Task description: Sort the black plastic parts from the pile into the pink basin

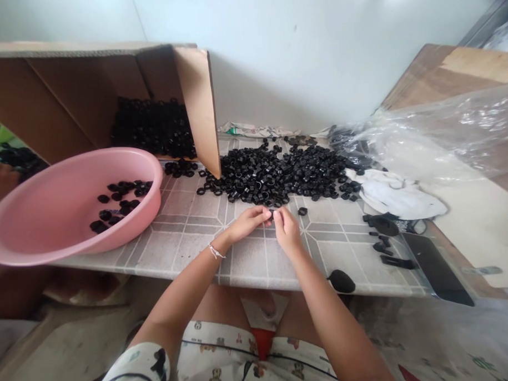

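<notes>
My left hand point(252, 221) and my right hand point(286, 227) meet over the table, just in front of a heap of small black plastic rings point(262, 176). Both are closed in a pinch around one small black ring point(272, 214), mostly hidden by the fingertips. A single loose black ring point(302, 211) lies right of my right hand. To the left, a pink plastic basin point(70, 169) overhangs the table edge, with several black pieces point(121, 203) inside it.
A cardboard box point(201, 103) on its side holds many black rings. At right are a white cloth point(398, 194), a phone point(438, 267), black parts point(396, 260) and clear plastic sheeting point(443, 134). A dark flat piece point(341, 281) sits at the tiled-pattern table's point(248, 263) front edge.
</notes>
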`<state>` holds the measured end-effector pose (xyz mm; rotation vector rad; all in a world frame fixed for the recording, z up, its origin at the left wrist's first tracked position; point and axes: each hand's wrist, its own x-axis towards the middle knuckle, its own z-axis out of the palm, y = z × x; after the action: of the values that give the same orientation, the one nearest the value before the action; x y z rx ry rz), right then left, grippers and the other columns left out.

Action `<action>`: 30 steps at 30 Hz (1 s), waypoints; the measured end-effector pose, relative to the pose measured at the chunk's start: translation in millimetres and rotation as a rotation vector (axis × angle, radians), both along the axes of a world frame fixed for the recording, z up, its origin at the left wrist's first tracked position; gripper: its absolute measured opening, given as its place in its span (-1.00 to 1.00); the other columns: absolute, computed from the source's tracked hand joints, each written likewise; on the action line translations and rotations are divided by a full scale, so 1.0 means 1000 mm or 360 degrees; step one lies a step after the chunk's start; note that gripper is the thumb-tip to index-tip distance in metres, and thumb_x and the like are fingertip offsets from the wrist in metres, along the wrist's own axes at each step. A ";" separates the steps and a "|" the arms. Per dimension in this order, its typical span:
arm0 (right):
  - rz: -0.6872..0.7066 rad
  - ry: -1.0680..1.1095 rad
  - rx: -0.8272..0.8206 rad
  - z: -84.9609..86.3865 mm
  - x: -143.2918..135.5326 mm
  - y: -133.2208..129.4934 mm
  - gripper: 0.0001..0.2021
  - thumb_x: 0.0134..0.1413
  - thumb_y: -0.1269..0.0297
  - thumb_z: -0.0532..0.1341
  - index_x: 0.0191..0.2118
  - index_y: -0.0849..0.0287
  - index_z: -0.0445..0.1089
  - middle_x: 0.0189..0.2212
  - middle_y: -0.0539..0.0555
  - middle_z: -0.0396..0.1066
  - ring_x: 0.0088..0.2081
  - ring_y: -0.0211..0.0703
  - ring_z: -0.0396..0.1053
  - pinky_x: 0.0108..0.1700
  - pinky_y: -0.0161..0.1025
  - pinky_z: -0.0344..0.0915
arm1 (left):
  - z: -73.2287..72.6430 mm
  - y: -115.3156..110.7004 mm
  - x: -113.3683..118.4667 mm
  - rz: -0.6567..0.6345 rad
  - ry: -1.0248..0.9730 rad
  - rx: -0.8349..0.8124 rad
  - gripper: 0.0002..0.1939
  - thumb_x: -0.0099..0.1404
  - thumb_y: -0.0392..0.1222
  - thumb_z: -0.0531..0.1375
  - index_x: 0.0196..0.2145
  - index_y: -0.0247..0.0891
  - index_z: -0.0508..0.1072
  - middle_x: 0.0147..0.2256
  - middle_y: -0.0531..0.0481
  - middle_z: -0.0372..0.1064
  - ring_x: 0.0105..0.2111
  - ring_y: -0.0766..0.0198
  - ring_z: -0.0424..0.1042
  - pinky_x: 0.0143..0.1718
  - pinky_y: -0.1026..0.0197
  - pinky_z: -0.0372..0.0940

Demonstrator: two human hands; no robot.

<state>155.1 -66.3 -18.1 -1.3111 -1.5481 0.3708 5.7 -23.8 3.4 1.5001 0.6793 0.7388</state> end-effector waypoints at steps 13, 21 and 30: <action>0.0115 -0.0013 -0.0030 -0.004 0.002 0.001 -0.74 0.21 0.03 0.01 -0.22 0.11 0.24 -0.35 0.07 0.35 -0.32 -0.12 0.32 -0.23 -0.18 0.26 | 0.000 -0.003 0.003 0.0224 0.0180 0.0027 -0.41 0.31 0.25 -0.07 -0.45 -0.35 0.40 -0.51 -0.02 0.32 -0.45 0.30 0.29 -0.34 0.21 0.19; 0.0062 0.0089 -0.0145 -0.002 -0.002 -0.002 -0.72 0.26 0.05 -0.09 -0.27 0.08 0.22 -0.38 0.05 0.37 -0.32 -0.11 0.33 -0.24 -0.20 0.24 | 0.006 -0.006 0.000 0.0164 0.0345 0.0403 -0.56 0.29 0.18 0.03 -0.38 -0.30 0.35 -0.44 0.04 0.27 -0.39 0.30 0.22 -0.31 0.24 0.17; 0.0175 0.0413 -0.0286 -0.011 -0.008 0.008 -0.62 0.23 -0.09 -0.11 -0.40 0.06 0.17 -0.59 -0.05 0.19 -0.55 -0.19 0.20 -0.48 -0.25 0.16 | 0.006 -0.010 -0.004 0.0386 0.0806 0.1149 -0.69 0.32 -0.04 0.07 -0.10 -0.26 0.42 -0.15 -0.17 0.43 -0.12 0.07 0.30 0.01 0.01 0.06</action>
<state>146.7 -58.7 -28.8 -1.2605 -1.3944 0.7350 1.6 -33.7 9.0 2.3388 1.0546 0.8421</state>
